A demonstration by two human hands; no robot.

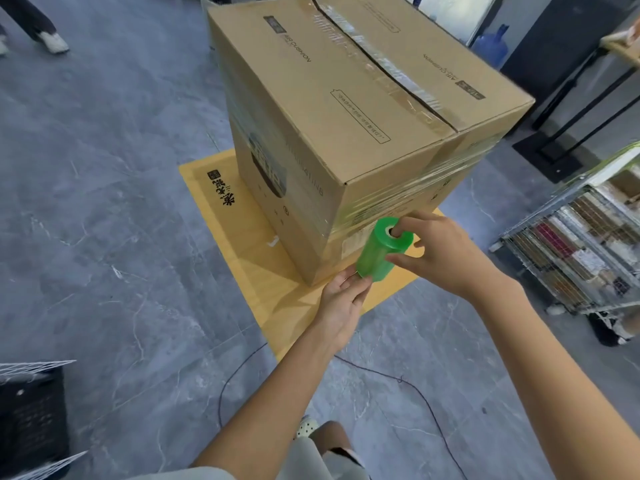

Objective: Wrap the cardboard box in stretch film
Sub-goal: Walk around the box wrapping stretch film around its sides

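Here, cardboard box [346,126] stands on flattened cardboard sheet [242,258], far top corner cut off. Green stretch film roll [381,251] at near corner: right hand [440,251] finger buried in core, left hand [341,296] pinching lower end, fingertips hidden. Film bands on box barely discernible.

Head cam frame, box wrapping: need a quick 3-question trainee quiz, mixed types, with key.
1. True or false: the green film roll lies on the floor, untouched.
2. Multiple choice: what does the cardboard box stand on? A) a wire cart B) a flat yellow cardboard sheet C) a black crate
3. Fill in: the right hand has a finger in the roll's upper core opening, while the left hand supports its ____ end.

Key: 1 false, both hands hold it at the box's near corner, with film already stretched over the side faces. 2 B. 3 lower.
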